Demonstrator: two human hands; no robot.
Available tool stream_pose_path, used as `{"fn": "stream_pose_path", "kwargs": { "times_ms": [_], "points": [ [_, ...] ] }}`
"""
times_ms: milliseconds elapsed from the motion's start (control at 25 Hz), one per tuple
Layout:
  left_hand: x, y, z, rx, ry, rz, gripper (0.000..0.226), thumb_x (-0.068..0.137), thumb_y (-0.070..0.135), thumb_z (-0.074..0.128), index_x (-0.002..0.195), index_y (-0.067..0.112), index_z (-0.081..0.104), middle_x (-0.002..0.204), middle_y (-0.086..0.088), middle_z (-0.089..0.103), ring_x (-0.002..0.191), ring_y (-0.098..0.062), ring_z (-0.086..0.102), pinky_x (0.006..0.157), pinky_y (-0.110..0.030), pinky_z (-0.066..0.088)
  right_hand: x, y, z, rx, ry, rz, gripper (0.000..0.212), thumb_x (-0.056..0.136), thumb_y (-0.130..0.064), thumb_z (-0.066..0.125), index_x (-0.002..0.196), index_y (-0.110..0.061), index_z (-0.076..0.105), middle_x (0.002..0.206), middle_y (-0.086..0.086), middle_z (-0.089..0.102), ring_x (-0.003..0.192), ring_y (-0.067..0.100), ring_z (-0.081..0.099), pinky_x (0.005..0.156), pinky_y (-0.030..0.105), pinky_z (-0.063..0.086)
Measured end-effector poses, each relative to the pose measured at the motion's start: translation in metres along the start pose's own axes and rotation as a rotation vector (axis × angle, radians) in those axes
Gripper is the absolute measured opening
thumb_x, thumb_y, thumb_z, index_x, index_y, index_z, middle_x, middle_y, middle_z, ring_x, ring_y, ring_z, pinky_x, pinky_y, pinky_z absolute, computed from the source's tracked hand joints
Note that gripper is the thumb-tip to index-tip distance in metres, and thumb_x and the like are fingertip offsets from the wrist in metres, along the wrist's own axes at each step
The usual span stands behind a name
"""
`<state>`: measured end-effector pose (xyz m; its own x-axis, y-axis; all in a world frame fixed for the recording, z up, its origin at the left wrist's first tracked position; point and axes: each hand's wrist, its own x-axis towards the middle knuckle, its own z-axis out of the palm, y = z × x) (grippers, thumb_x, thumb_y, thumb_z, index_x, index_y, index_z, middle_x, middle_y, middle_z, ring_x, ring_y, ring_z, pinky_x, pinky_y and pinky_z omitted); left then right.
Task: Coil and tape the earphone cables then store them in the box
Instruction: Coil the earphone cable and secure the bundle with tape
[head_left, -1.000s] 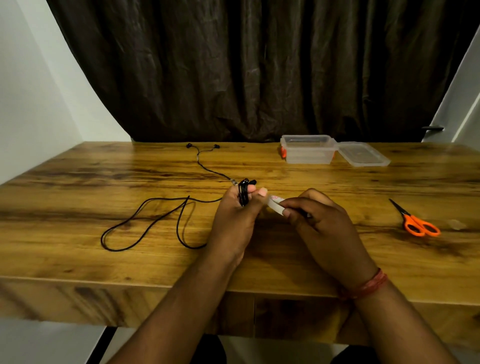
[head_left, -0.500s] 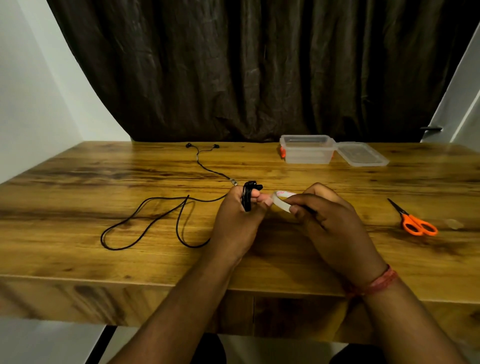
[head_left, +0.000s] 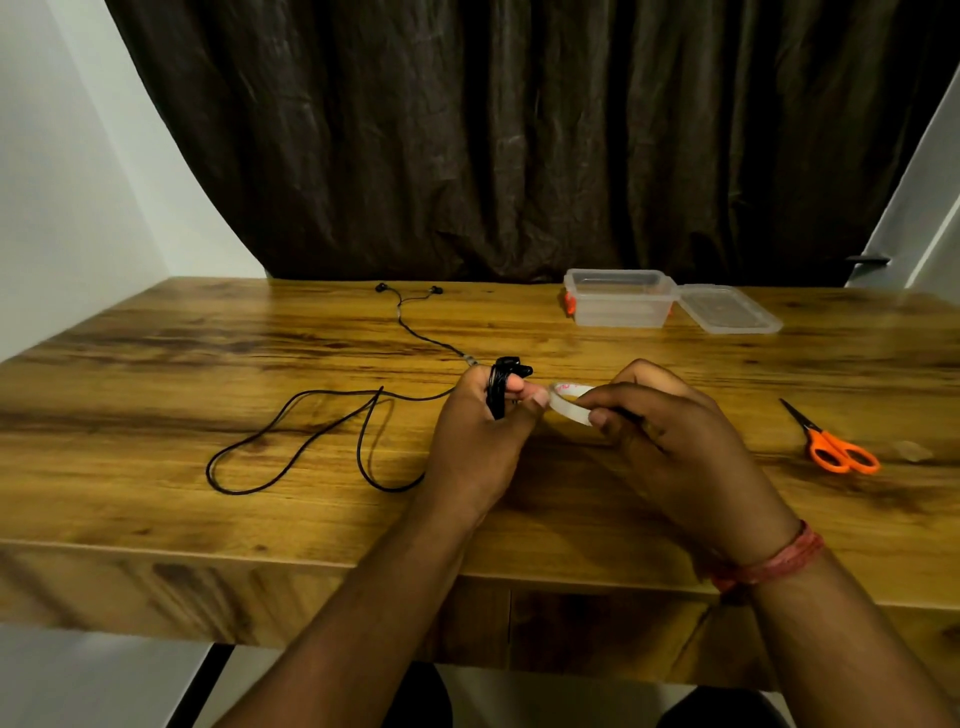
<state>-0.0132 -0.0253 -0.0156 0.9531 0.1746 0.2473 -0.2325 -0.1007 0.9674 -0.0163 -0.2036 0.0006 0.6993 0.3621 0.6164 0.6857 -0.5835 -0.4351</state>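
left hand (head_left: 480, 441) clenched round a coiled black earphone cable (head_left: 500, 387), thumb tip touching the tape roll (head_left: 570, 402) pinched by the right hand (head_left: 670, 447), second earphone cable (head_left: 311, 436) loose left of the fingers, open box (head_left: 619, 299) and lid (head_left: 727, 309) well beyond them, scissors (head_left: 831, 441) off right

We find the box (head_left: 618, 304) at the table's (head_left: 156, 364) far edge, lid (head_left: 727, 310) touching its right; scissors (head_left: 831, 444) right of both hands, loose cable (head_left: 322, 436) left.

Tape roll (head_left: 570, 402): raised and turned since a second ago, its open ring now shown. Right hand (head_left: 670, 441): shifted slightly right and up, fingers regripped on the roll.
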Motion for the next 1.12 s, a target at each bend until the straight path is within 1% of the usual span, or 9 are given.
{"fn": "stream_pose_path", "kwargs": {
  "times_ms": [160,360,480,600,680,760,880,1000,1120],
  "points": [
    [0.001,-0.001,0.0,-0.07,-0.024,-0.018,0.014,0.086,0.022,0.071,0.096,0.021,0.06,0.092,0.003,0.068,0.093,-0.013,0.065,0.081,-0.026,0.048,0.001,0.0,-0.001,0.006,0.001,-0.002,0.021,0.094,-0.019,0.055,0.109,-0.019,0.069,0.091,-0.009,0.053,0.081,0.009,0.055,0.064,0.025,0.045],
    [0.0,0.001,0.0,-0.107,-0.053,-0.01,0.012,0.088,0.02,0.068,0.095,0.022,0.059,0.089,0.008,0.065,0.088,-0.003,0.062,0.081,-0.023,0.045,0.0,0.001,-0.005,0.075,-0.006,0.018,0.018,0.094,-0.022,0.054,0.105,-0.024,0.068,0.091,-0.011,0.054,0.082,0.011,0.056,0.067,0.029,0.045],
    [-0.002,0.002,0.0,-0.11,-0.061,0.007,0.01,0.091,0.021,0.065,0.096,0.025,0.057,0.096,0.005,0.066,0.093,-0.004,0.062,0.083,-0.024,0.046,0.0,0.004,-0.008,0.136,-0.024,0.074,0.018,0.093,-0.029,0.051,0.102,-0.031,0.067,0.092,-0.013,0.054,0.087,0.01,0.056,0.071,0.027,0.045],
    [0.0,0.001,-0.002,-0.124,-0.02,0.019,0.009,0.093,0.021,0.063,0.096,0.025,0.056,0.105,-0.005,0.07,0.102,-0.011,0.066,0.088,-0.03,0.05,-0.001,0.007,-0.011,0.185,-0.04,0.124,0.021,0.092,-0.032,0.051,0.101,-0.027,0.069,0.093,-0.013,0.056,0.091,0.009,0.056,0.075,0.024,0.045],
    [0.0,0.002,-0.003,-0.151,-0.037,0.02,0.009,0.093,0.019,0.062,0.098,0.022,0.055,0.106,-0.006,0.071,0.103,-0.011,0.067,0.082,-0.026,0.05,-0.001,0.01,-0.013,0.213,-0.047,0.127,0.016,0.094,-0.024,0.054,0.1,-0.027,0.069,0.092,-0.012,0.056,0.09,0.009,0.056,0.074,0.02,0.044],
    [0.0,0.004,-0.002,-0.196,-0.072,0.008,0.009,0.094,0.015,0.06,0.1,0.018,0.053,0.102,-0.003,0.074,0.101,-0.009,0.069,0.075,-0.02,0.049,-0.001,0.014,-0.016,0.256,-0.056,0.133,0.015,0.096,-0.023,0.054,0.098,-0.027,0.069,0.091,-0.012,0.056,0.088,0.008,0.056,0.073,0.016,0.041],
    [0.001,0.005,-0.002,-0.228,-0.098,-0.002,0.009,0.095,0.012,0.057,0.099,0.016,0.051,0.098,-0.001,0.076,0.103,-0.017,0.068,0.074,-0.026,0.048,-0.002,0.019,-0.018,0.325,-0.05,0.146,0.018,0.092,-0.025,0.051,0.097,-0.025,0.069,0.09,-0.01,0.056,0.086,0.007,0.055,0.074,0.015,0.04],
    [0.001,0.008,-0.004,-0.292,-0.101,-0.012,0.009,0.095,0.008,0.055,0.096,0.016,0.053,0.099,-0.006,0.076,0.103,-0.021,0.067,0.07,-0.025,0.048,-0.003,0.022,-0.02,0.374,-0.032,0.138,0.019,0.091,-0.022,0.051,0.095,-0.024,0.069,0.09,-0.009,0.057,0.085,0.006,0.055,0.075,0.014,0.04],
    [-0.001,0.011,-0.005,-0.372,-0.121,-0.02,0.015,0.094,0.008,0.055,0.09,0.021,0.061,0.104,-0.01,0.075,0.098,-0.027,0.06,0.073,-0.027,0.049,-0.005,0.024,-0.018,0.577,0.005,0.182,0.02,0.089,-0.019,0.053,0.088,-0.026,0.072,0.086,-0.009,0.056,0.075,0.003,0.052,0.067,0.012,0.04]
  ]
}}
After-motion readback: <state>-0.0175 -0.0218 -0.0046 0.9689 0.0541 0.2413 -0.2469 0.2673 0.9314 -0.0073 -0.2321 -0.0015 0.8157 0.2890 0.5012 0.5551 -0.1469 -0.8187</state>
